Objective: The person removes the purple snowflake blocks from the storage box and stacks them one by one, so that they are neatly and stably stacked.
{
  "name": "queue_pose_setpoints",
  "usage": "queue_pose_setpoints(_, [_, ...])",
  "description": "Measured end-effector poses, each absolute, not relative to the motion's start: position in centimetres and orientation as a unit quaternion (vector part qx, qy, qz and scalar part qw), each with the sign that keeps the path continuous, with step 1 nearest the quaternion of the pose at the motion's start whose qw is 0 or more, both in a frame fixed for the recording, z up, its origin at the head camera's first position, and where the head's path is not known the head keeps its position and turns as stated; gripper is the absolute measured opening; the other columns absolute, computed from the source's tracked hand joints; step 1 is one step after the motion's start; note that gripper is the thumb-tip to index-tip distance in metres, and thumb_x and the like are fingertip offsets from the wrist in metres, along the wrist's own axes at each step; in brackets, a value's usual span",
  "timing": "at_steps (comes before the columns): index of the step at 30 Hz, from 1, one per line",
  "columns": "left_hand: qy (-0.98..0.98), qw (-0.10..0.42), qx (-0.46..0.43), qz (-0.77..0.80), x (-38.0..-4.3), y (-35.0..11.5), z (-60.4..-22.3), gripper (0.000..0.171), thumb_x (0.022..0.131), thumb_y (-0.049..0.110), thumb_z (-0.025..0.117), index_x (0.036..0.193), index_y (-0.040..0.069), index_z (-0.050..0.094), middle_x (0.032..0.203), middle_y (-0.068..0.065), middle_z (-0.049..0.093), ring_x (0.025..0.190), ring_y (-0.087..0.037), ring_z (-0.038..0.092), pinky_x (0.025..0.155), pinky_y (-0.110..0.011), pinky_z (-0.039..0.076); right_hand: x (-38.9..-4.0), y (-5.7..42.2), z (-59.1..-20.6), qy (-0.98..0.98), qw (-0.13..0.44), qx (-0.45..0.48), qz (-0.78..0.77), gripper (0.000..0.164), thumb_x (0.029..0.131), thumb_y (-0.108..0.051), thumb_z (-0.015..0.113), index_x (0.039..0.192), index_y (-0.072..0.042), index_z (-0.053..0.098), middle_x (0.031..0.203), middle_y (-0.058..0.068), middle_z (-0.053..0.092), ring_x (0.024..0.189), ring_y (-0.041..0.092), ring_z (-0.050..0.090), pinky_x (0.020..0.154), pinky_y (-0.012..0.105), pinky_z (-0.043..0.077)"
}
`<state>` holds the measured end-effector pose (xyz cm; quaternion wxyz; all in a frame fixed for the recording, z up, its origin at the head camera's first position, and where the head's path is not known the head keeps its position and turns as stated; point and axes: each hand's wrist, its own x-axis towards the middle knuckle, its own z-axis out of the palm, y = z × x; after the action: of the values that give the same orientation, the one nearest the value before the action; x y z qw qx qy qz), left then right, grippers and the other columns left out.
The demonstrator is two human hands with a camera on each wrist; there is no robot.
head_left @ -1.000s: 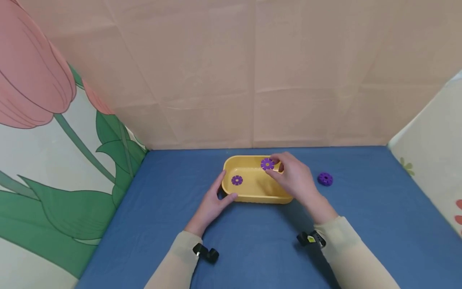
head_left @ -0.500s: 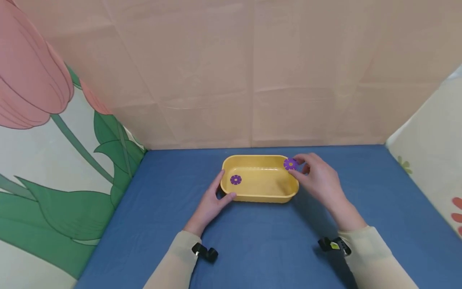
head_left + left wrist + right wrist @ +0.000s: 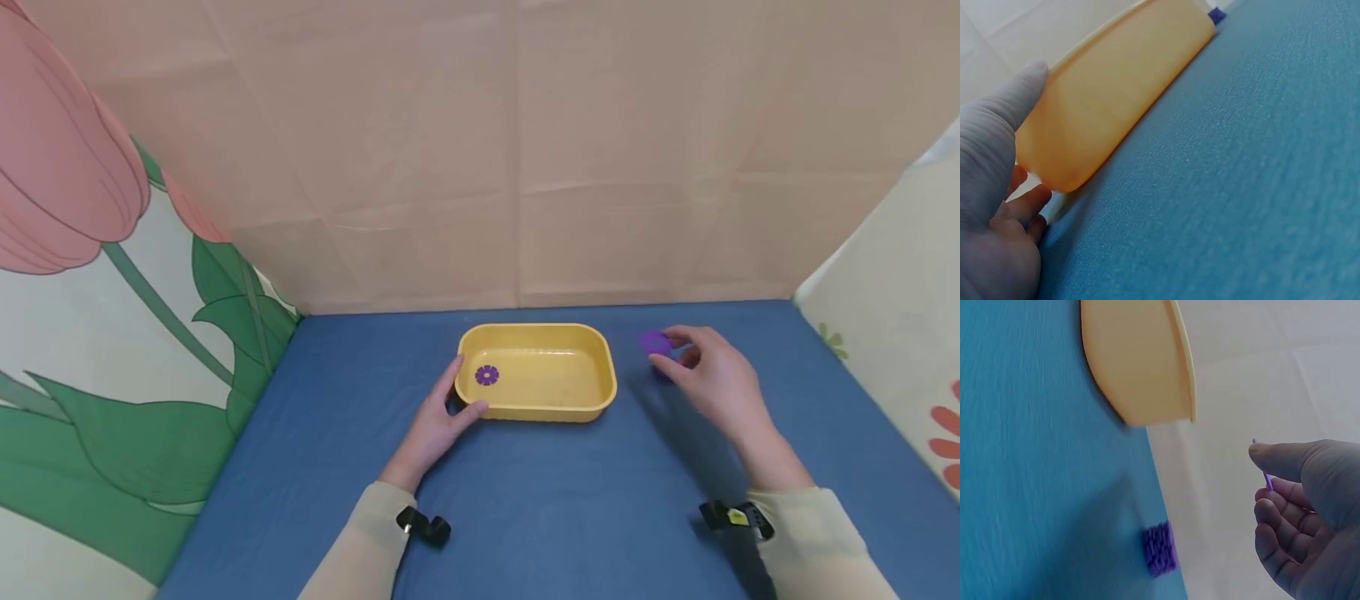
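A shallow yellow plastic tray (image 3: pixel 555 392) with rounded corners sits on the blue cloth. My left hand (image 3: pixel 438 427) holds its left end, thumb at the near rim and fingers around the side. One flat purple flower-shaped disc (image 3: pixel 487 375) lies inside, toward the left. To the right of the tray, my right hand (image 3: pixel 712 375) pinches another thin purple flower-shaped disc (image 3: pixel 656 342) between thumb and index finger; the right wrist view shows it edge-on. Below that hand a stack of purple flower-shaped discs (image 3: pixel 1160 549) stands on the cloth, mostly covered by the held disc in the head view.
Blue cloth (image 3: pixel 555 508) covers the table. A beige sheet (image 3: pixel 420 167) hangs along the far edge. Panels printed with tulips (image 3: pixel 67 150) and small flowers close off the left and right sides. A small black camera (image 3: pixel 423 527) sits on the left wrist, another on the right.
My right hand has moved right with the pinched disc, from over the tray to above the stack. My left hand stays on the tray, and the disc inside has not moved.
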<state>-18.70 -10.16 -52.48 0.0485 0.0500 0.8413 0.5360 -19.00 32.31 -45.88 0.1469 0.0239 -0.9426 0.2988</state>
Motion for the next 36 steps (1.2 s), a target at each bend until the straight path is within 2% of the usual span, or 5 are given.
queue_pose_setpoints(12, [0.837, 0.041, 0.062, 0.542, -18.9, -10.3, -52.9, 0.094, 0.101, 0.044, 0.084, 0.176, 0.041, 0.027, 0.180, 0.004, 0.030, 0.167, -0.026, 0.024, 0.132, -0.062, 0.023, -20.0, 35.7, -48.0, -0.948, 0.108, 0.001, 0.299, 0.057, 0.105, -0.042, 0.078, 0.140, 0.002, 0.067, 0.117, 0.025, 0.069, 0.092, 0.035, 0.065, 0.066, 0.040, 0.050])
queue_pose_setpoints(19, [0.838, 0.040, 0.062, 0.541, -18.9, -10.3, -53.0, 0.094, 0.101, 0.044, 0.084, 0.175, 0.043, 0.026, 0.180, 0.007, 0.030, 0.167, -0.024, 0.025, 0.132, -0.060, 0.024, -20.4, 37.0, -49.6, -0.950, 0.089, 0.009, 0.299, 0.057, 0.106, -0.042, 0.077, 0.139, 0.004, 0.067, 0.123, 0.031, 0.067, 0.101, 0.043, 0.068, 0.075, 0.058, 0.055])
queue_pose_setpoints(22, [0.838, 0.041, 0.062, 0.540, -18.9, -10.3, -53.1, 0.094, 0.101, 0.045, 0.084, 0.175, 0.045, 0.026, 0.180, 0.007, 0.030, 0.167, -0.024, 0.025, 0.132, -0.061, 0.024, -20.5, 37.2, -50.2, -0.949, 0.084, 0.015, 0.304, 0.056, 0.106, -0.041, 0.078, 0.138, 0.004, 0.067, 0.124, 0.031, 0.065, 0.103, 0.045, 0.068, 0.078, 0.062, 0.056])
queue_pose_setpoints(31, [0.846, 0.032, 0.072, 0.527, -18.8, -10.3, -53.0, 0.094, 0.101, 0.049, 0.081, 0.176, 0.041, 0.025, 0.180, 0.000, 0.031, 0.166, -0.033, 0.027, 0.130, -0.067, 0.026, -20.8, 37.2, -51.5, -0.949, 0.067, 0.013, 0.307, 0.056, 0.106, -0.040, 0.078, 0.138, 0.005, 0.066, 0.126, 0.030, 0.062, 0.103, 0.044, 0.068, 0.076, 0.058, 0.059])
queue_pose_setpoints(36, [0.840, 0.042, 0.064, 0.537, -18.9, -10.3, -53.0, 0.094, 0.101, 0.047, 0.083, 0.175, 0.045, 0.025, 0.180, 0.005, 0.030, 0.167, -0.027, 0.025, 0.131, -0.063, 0.024, -20.8, 37.2, -51.6, -0.950, 0.057, 0.008, 0.307, 0.058, 0.107, -0.041, 0.077, 0.140, 0.005, 0.065, 0.127, 0.031, 0.061, 0.103, 0.044, 0.066, 0.076, 0.059, 0.060])
